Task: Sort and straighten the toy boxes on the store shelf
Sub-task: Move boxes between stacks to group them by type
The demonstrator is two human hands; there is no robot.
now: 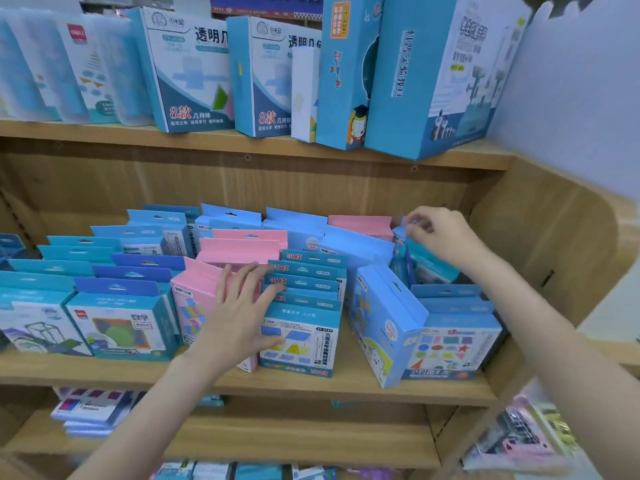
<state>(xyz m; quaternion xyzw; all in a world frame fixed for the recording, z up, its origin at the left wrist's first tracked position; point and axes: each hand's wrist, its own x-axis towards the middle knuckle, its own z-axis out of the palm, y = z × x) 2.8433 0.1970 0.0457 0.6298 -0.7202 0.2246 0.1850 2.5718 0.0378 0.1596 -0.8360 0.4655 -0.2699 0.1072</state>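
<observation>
We were mid-way through tidying the middle shelf. Our left hand, fingers spread flat, pressed on the pink box at centre frame, beside the row of teal boxes. Our right hand, right of centre, pinched the hang tab of a blue box at the back. The tilted light-blue box at lower right looked due for squaring next.

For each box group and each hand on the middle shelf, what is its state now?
Left hand: open, flat on the pink box.
Right hand: pinching the hang tab of a blue box at the back.
Teal boxes: upright, in a row.
Light blue box: tilted, turned sideways.
</observation>
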